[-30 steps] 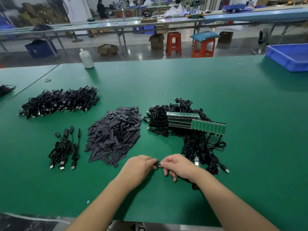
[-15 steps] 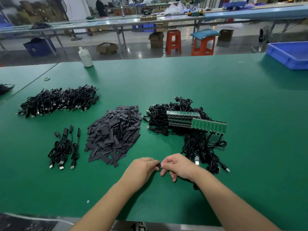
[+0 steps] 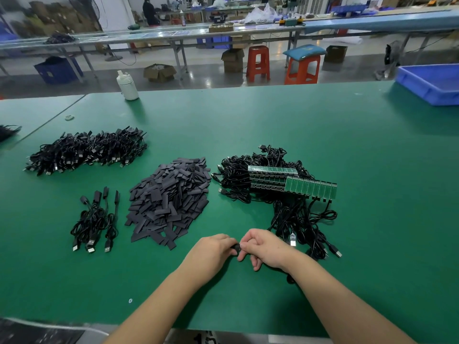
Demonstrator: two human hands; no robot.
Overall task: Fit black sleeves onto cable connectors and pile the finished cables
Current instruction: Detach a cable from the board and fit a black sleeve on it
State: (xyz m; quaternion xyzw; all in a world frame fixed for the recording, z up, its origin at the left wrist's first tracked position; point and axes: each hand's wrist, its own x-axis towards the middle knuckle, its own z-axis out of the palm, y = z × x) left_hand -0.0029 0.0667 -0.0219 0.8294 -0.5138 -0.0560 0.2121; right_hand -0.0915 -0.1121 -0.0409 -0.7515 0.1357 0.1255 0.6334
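My left hand (image 3: 211, 254) and right hand (image 3: 267, 249) both pinch a small black piece (image 3: 236, 249); fingers hide whether it's sleeve or connector.

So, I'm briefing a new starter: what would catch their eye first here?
Probably the heap of black sleeves mid-table, with the tangle of cables carrying green circuit boards to its right. Nearest the camera, the left hand and right hand pinch one small black piece between them.
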